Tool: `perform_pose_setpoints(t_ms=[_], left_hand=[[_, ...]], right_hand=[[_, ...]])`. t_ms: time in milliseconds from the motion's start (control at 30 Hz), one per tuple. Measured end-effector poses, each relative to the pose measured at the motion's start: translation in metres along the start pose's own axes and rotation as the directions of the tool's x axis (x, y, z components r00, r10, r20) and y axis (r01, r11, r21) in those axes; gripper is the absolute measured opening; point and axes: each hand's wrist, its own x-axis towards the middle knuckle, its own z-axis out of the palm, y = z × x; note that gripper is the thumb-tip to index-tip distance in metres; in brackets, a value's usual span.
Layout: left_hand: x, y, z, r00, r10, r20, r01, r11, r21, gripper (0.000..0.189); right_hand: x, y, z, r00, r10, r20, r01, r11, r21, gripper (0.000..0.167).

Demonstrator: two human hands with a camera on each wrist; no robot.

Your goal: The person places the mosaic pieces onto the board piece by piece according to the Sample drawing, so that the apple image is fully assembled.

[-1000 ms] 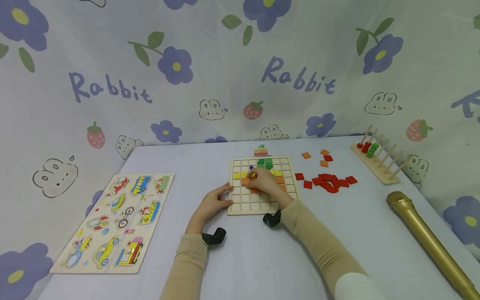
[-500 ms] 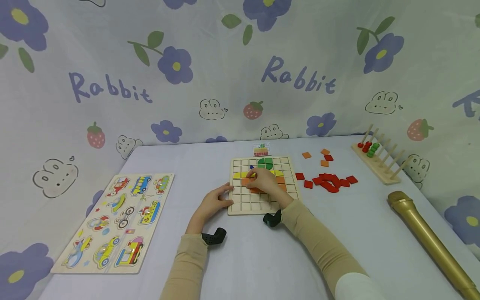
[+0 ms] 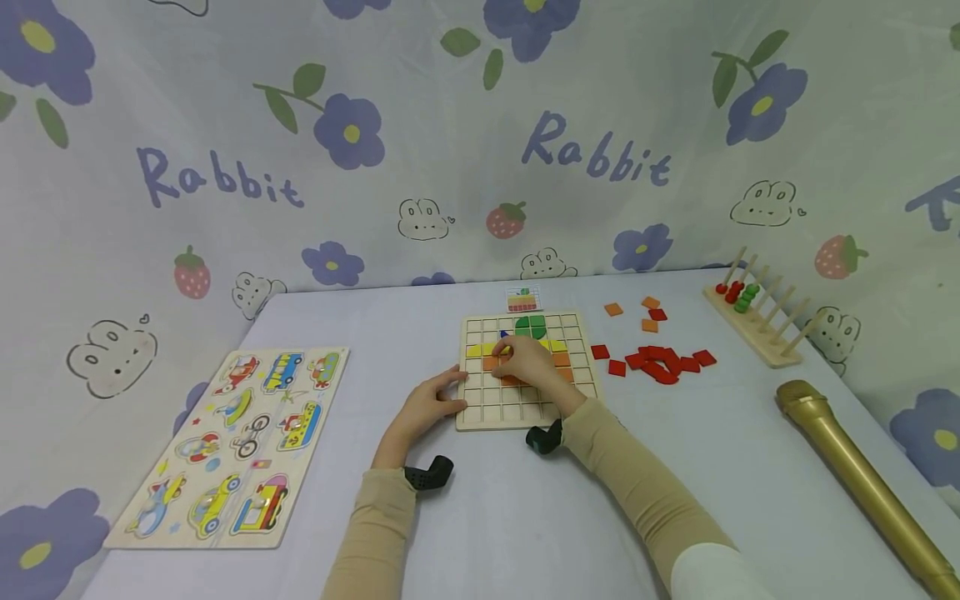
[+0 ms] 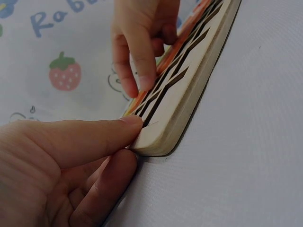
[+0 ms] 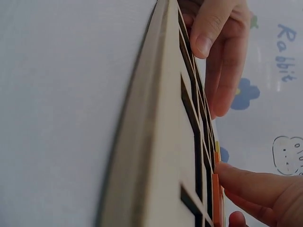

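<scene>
A square wooden grid board (image 3: 480, 412) lies on the white tabletop, bearing green, yellow, blue and orange tiles. My left hand (image 3: 433, 400) holds its left edge near the front corner, and the left wrist view shows the thumb (image 4: 109, 135) at the board's rim. Over the orange rows, my right hand (image 3: 528, 362) has its fingertips bunched at an orange tile (image 3: 490, 363). A fingertip meets orange tile (image 5: 216, 198) edges in the right wrist view. The hand covers the middle of the pattern, so the pinched tile is mostly hidden.
Behind the board stands a small pattern card (image 3: 523, 300). Loose red tiles (image 3: 660, 365) and orange tiles (image 3: 613, 309) lie to the right. Farther right are a peg rack (image 3: 761, 333) with beads and a gold microphone (image 3: 847, 458). A vehicle puzzle (image 3: 232, 442) lies left.
The fingertips of my right hand have shifted very slightly at the orange tile. My left hand and the board stay in place.
</scene>
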Motion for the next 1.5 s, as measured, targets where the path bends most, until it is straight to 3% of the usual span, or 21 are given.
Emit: perform_pose_setpoints(t_ms=[400,567,967,1233,1500], left_hand=[[-0.002,-0.001,-0.002,1.000,-0.010,-0.020,0.010,1.000,0.012,0.051],[-0.003,-0.002,-0.002,1.000,-0.022,-0.020,0.023,0.999,0.023,0.050],[-0.002,-0.001,-0.001,1.000,-0.014,-0.015,0.014,1.000,0.010,0.050],[-0.003,0.002,-0.001,1.000,-0.011,-0.012,0.010,1.000,-0.011,0.050],[-0.003,0.002,-0.001,1.000,0.002,-0.005,-0.002,1.000,-0.017,0.050]], right_hand=[[-0.006,0.012,-0.030,0.999,-0.023,-0.023,0.025,0.993,0.119,0.032],[-0.005,0.038,-0.051,0.999,0.005,-0.049,0.003,0.987,0.163,0.033],[-0.012,0.114,-0.117,0.977,0.183,-0.113,-0.145,0.949,0.282,0.042],[-0.022,0.157,-0.131,0.950,0.276,-0.149,-0.211,0.914,0.346,0.042],[-0.030,0.176,-0.139,0.940,0.306,-0.154,-0.243,0.912,0.329,0.050]])
